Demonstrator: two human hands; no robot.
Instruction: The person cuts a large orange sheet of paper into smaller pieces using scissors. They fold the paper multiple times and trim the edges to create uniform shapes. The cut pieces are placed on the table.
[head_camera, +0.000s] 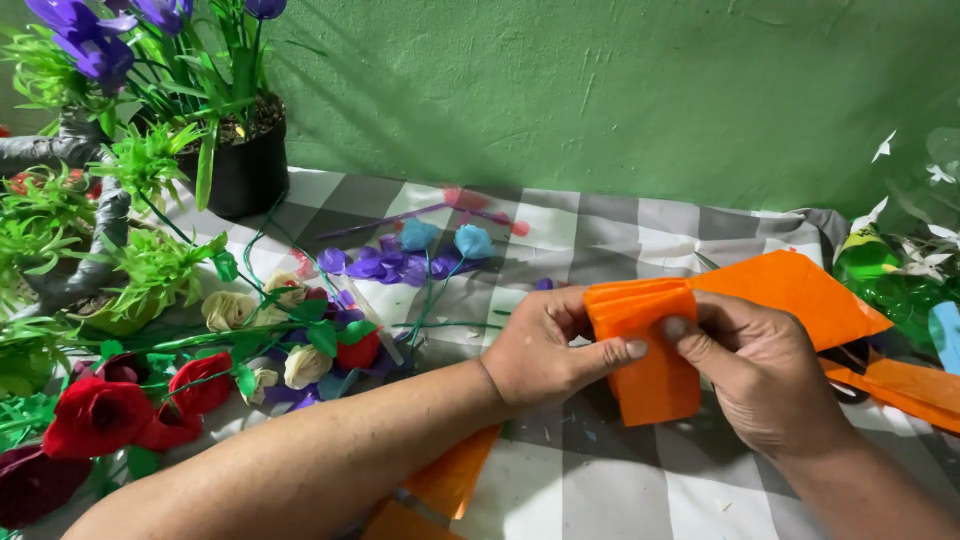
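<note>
Both hands, left hand (545, 350) and right hand (755, 375), pinch a folded orange paper (650, 350) above the checked cloth (620, 470). Paper flowers (300, 340) lie to the left near a black pot (245, 165); more orange sheets (900, 385) lie right.

Place: my home craft corner, set up for making paper flowers.
Wall: rough green plaster (600, 90).
Surface: grey-and-white checked cloth (620, 470).
Signs: finished paper roses (100, 415), a potted purple flower (245, 150), orange paper sheets (800, 290) around me.

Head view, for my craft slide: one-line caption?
Left hand and right hand pleat folded orange paper beside paper flowers.
</note>
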